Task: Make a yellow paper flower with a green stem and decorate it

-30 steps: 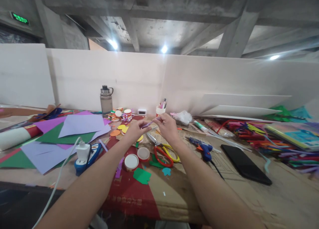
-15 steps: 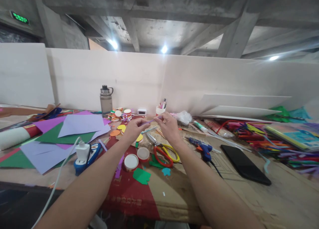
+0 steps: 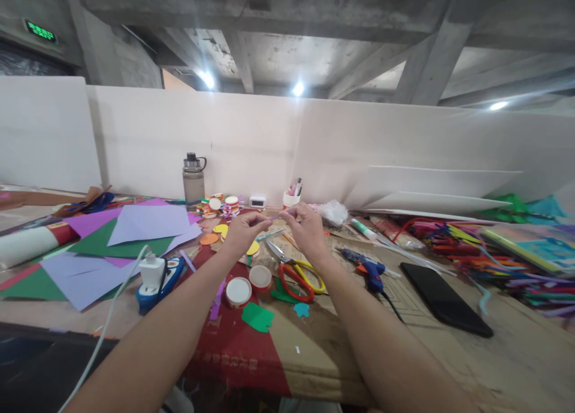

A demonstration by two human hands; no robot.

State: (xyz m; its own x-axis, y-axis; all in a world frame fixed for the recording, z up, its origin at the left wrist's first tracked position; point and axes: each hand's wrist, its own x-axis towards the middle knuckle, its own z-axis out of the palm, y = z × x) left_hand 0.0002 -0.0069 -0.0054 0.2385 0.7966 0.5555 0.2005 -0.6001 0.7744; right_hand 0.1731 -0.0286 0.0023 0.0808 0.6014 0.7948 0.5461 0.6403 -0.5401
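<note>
Held up over the middle of the table, a thin purple strip (image 3: 277, 217) stretches between my two hands; it looks like paper. My left hand (image 3: 244, 233) pinches one end with thumb and fingertips. The other end is pinched by my right hand (image 3: 308, 228). Below them lie scissors (image 3: 295, 276) with one red and one yellow handle, blades slightly apart. Two small round tubs, one with a white top (image 3: 238, 291) and one greyish (image 3: 260, 277), stand nearer me. A green paper piece (image 3: 257, 317) and a blue cut-out (image 3: 301, 309) lie in front.
On the right are a blue glue gun (image 3: 372, 274), a black phone (image 3: 444, 298) and bundled colourful strips (image 3: 458, 245). Coloured paper sheets (image 3: 148, 224) and a power strip (image 3: 155, 281) with a white cable are left. A bottle (image 3: 193, 182) and pen cup (image 3: 291, 199) stand behind.
The camera view has shifted slightly. My hands have drawn a little closer, with less of the purple strip showing between them; both still pinch it.
</note>
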